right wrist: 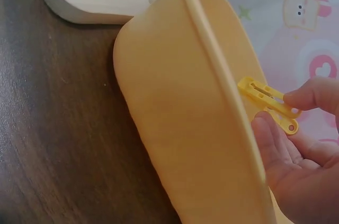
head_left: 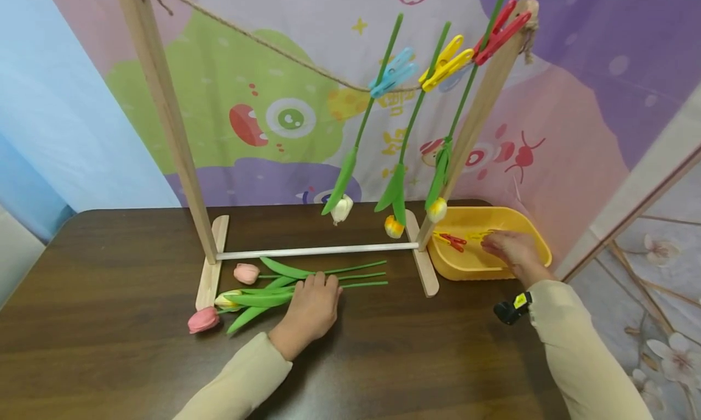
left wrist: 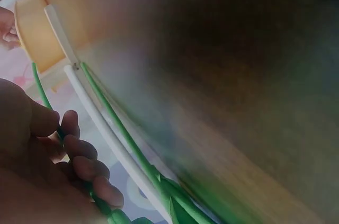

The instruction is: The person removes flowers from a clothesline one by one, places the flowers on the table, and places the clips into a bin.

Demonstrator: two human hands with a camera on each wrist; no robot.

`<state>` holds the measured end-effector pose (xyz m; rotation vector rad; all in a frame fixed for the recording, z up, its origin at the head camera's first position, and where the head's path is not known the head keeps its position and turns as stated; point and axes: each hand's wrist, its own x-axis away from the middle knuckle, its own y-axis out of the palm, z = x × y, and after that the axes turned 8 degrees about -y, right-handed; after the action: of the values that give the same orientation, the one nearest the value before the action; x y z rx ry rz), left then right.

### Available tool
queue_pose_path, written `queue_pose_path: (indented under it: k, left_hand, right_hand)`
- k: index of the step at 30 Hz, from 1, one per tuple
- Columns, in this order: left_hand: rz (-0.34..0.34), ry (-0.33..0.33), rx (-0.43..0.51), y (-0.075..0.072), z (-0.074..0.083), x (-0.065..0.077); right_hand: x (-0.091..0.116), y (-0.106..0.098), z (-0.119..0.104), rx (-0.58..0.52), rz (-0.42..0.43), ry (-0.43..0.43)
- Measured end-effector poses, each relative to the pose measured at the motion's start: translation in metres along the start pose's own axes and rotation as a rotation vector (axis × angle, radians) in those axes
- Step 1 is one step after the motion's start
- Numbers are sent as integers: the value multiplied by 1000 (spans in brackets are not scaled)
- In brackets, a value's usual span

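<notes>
My left hand (head_left: 313, 307) lies over three tulips on the table; the left wrist view shows its fingers curled round a green stem (left wrist: 44, 92). Their heads point left: a peach tulip (head_left: 247, 274), a yellow-white tulip (head_left: 227, 300) and a pink tulip (head_left: 203, 320). Over the yellow basin (head_left: 476, 274), my right hand (head_left: 515, 252) pinches a yellow clothespin (right wrist: 267, 99) between thumb and fingers. Red and yellow clothespins (head_left: 451, 241) lie inside the basin. Three tulips hang head down from the rope (head_left: 263, 41), clipped by blue (head_left: 393, 73), yellow (head_left: 446, 63) and red (head_left: 501, 33) clothespins.
A wooden frame with a left post (head_left: 170, 115), a right post (head_left: 484, 112) and a low white rod (head_left: 317, 251) stands on the brown table (head_left: 98, 322). Its right foot (head_left: 424, 274) is beside the basin. A printed cloth (head_left: 306, 146) hangs behind.
</notes>
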<state>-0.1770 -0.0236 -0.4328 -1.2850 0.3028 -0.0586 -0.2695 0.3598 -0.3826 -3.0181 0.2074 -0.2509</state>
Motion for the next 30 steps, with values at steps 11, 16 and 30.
queue_pose_path:
  k: [11, 16, 30]
  left_hand:
    - [-169, -57, 4, 5, 4, -5]
    - [-192, -63, 7, 5, 3, -5]
    - [-278, -85, 2, 5, 3, -8]
  right_hand:
    - [-3, 7, 5, 468, -13, 3]
    - [-6, 12, 4, 539, 7, 72]
    - [-10, 19, 3, 662, 28, 105]
